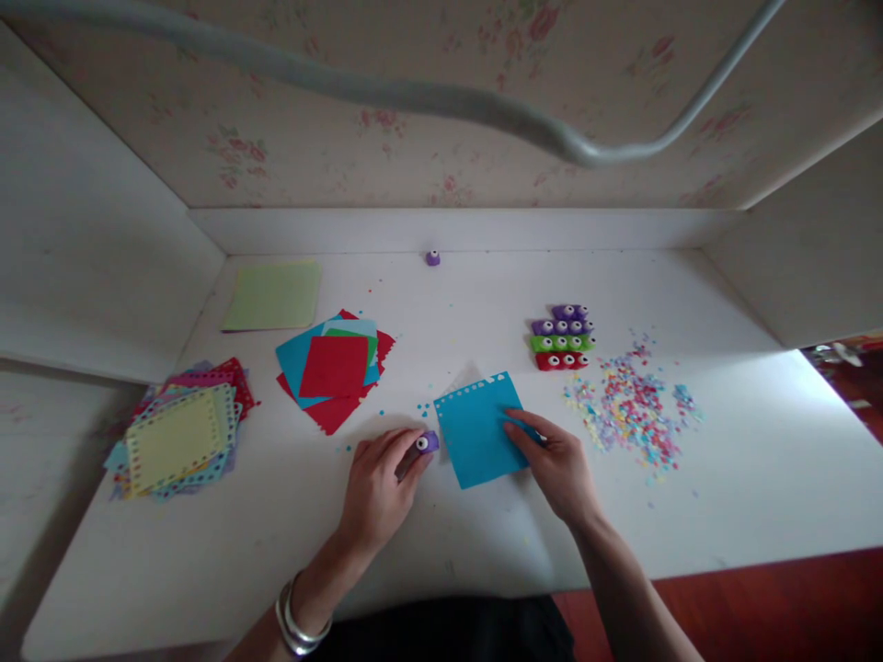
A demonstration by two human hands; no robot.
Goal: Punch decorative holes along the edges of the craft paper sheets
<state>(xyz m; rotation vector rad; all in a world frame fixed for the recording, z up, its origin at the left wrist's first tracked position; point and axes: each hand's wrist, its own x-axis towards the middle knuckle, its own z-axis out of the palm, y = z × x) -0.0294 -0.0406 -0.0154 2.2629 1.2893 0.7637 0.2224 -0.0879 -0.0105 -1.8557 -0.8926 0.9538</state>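
My left hand (383, 483) pinches a small purple paper punch (429, 442) with a white, dark-centred button, just off the left edge of a blue sheet of paper (479, 432). That sheet has a row of punched holes along its far edge and some at its upper left side. My right hand (556, 460) grips the sheet's right edge between thumb and fingers, tilting the sheet slightly. Small blue punched bits (424, 409) lie by the sheet's upper left corner.
Left of my hands lie red, blue and green sheets (335, 368), a punched stack (176, 437) and pale green paper (272, 296). Rows of coloured punches (564, 340) and heaped confetti (641, 405) are at right. Another purple punch (433, 258) stands near the back. A grey cable (414, 97) hangs above.
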